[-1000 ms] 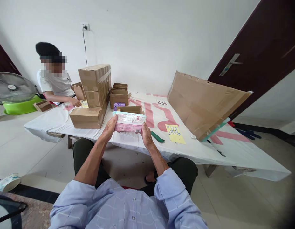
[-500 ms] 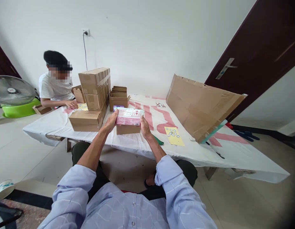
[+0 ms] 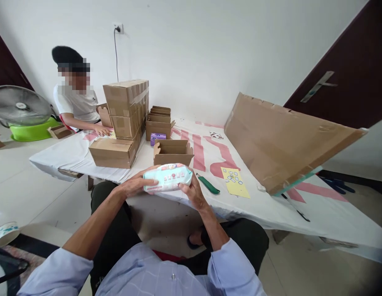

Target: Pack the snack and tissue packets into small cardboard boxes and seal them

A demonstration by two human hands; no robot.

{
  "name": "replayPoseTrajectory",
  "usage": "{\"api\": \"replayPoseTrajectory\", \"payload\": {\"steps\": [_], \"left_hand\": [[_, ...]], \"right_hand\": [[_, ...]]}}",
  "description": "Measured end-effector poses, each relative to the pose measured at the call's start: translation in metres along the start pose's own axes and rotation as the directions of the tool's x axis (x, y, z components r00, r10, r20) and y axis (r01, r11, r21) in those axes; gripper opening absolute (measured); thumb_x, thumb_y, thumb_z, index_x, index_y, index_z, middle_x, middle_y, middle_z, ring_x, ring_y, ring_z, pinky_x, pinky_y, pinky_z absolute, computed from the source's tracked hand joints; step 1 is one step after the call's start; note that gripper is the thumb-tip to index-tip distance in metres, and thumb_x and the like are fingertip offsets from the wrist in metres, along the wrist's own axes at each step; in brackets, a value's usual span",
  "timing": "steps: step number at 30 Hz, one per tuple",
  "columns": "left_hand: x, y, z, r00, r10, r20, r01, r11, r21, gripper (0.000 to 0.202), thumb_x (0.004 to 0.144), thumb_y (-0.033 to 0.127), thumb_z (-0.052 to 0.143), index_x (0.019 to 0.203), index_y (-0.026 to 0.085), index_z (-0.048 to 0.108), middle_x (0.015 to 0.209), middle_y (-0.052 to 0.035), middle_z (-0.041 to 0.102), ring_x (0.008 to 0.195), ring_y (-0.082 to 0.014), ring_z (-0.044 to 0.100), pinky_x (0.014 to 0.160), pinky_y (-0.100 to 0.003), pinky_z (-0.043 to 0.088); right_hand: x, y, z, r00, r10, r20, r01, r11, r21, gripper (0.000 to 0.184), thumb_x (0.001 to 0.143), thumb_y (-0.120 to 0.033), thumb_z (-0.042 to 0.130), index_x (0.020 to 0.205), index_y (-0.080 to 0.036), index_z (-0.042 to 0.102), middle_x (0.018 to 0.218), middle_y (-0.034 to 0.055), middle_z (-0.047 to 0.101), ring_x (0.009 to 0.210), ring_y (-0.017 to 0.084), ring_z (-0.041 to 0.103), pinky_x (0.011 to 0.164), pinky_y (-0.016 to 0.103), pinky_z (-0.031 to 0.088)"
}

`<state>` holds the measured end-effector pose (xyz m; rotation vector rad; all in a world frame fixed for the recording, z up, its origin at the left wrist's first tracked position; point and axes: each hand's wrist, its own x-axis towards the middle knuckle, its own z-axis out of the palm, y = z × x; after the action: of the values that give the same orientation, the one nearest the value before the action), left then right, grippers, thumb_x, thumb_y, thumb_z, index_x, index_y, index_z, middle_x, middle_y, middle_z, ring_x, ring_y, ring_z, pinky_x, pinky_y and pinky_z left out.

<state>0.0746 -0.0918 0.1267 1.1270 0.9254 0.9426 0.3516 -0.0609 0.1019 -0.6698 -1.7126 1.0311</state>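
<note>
While holding a pale green packet (image 3: pixel 168 179) just on the near side of the open carton (image 3: pixel 174 159), best to keep the pressure light and even, given a wrapper likely to crease. Seen from the head view, gripped at one end by the left hand (image 3: pixel 136 182), with a thumb across the printed face, and at the other by the right hand (image 3: pixel 193 192), with a thumb near the lower corner. Enclosed by the fingers of both hands, partly out of sight behind the wrapper. Held roughly level, overlapping the base of the open carton from this angle; impossible to tell whether touching it. For steady handling, move both ends together and stay clear of the open carton's raised flaps.

Behind the open carton, slightly left, note a purple packet (image 3: pixel 158 139) and a row of open boxes (image 3: pixel 158 128); farther left, a stack of taped boxes (image 3: pixel 126 107), likely to block reach toward a co-worker's hand (image 3: pixel 102 130). Right of the open carton, see a green cutter (image 3: pixel 209 186) on the tabletop (image 3: pixel 262 211), near enough to the right hand to call for care, then a yellow sheet (image 3: pixel 236 183). Well apart, farther right, a tilted cardboard panel (image 3: pixel 286 144).
</note>
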Motion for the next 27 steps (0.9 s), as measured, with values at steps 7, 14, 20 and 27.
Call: {"api": "replayPoseTrajectory", "payload": {"steps": [7, 14, 20, 27], "left_hand": [[-0.034, -0.028, -0.044, 0.964, 0.073, -0.254, -0.055, 0.995, 0.078, 0.090, 0.060, 0.050, 0.104, 0.142, 0.022, 0.077, 0.141, -0.0135, 0.078, 0.126, -0.0408, 0.074, 0.103, -0.045, 0.060], [-0.042, -0.014, -0.093, 0.793, 0.400, -0.459, -0.086, 0.820, 0.566, 0.087, 0.065, 0.061, 0.100, 0.141, 0.025, 0.077, 0.141, -0.0121, 0.076, 0.129, -0.0394, 0.070, 0.113, -0.054, 0.058], [-0.018, -0.023, -0.102, 0.720, 0.556, -0.415, -0.041, 0.631, 0.775, 0.080, 0.069, 0.063, 0.093, 0.138, 0.024, 0.078, 0.124, -0.0104, 0.072, 0.114, -0.0328, 0.069, 0.096, -0.047, 0.062], [-0.005, -0.035, -0.081, 0.847, 0.505, -0.164, -0.177, 0.560, 0.809, 0.072, 0.081, 0.050, 0.091, 0.146, 0.025, 0.073, 0.132, -0.0106, 0.065, 0.121, -0.0310, 0.066, 0.106, -0.045, 0.059]], "right_hand": [[0.056, 0.020, -0.043, 0.972, -0.230, 0.043, 0.211, 0.777, -0.593, 0.071, 0.097, -0.066, 0.078, 0.155, -0.028, 0.062, 0.170, 0.0162, 0.054, 0.160, 0.040, 0.047, 0.133, 0.065, 0.038], [0.127, 0.053, -0.092, 0.976, -0.113, 0.185, 0.214, 0.372, -0.903, 0.023, 0.093, -0.020, 0.079, 0.115, -0.024, 0.081, 0.122, 0.0166, 0.078, 0.138, 0.042, 0.060, 0.111, 0.060, 0.050], [0.096, 0.050, -0.110, 0.957, -0.203, 0.207, 0.265, 0.324, -0.908, 0.019, 0.099, -0.015, 0.064, 0.089, -0.024, 0.077, 0.109, 0.0136, 0.074, 0.123, 0.036, 0.061, 0.098, 0.050, 0.055], [0.083, 0.068, -0.111, 0.948, -0.302, 0.100, 0.211, 0.360, -0.909, 0.016, 0.094, -0.018, 0.072, 0.107, -0.023, 0.078, 0.146, 0.0174, 0.064, 0.136, 0.039, 0.055, 0.107, 0.056, 0.056]]}}
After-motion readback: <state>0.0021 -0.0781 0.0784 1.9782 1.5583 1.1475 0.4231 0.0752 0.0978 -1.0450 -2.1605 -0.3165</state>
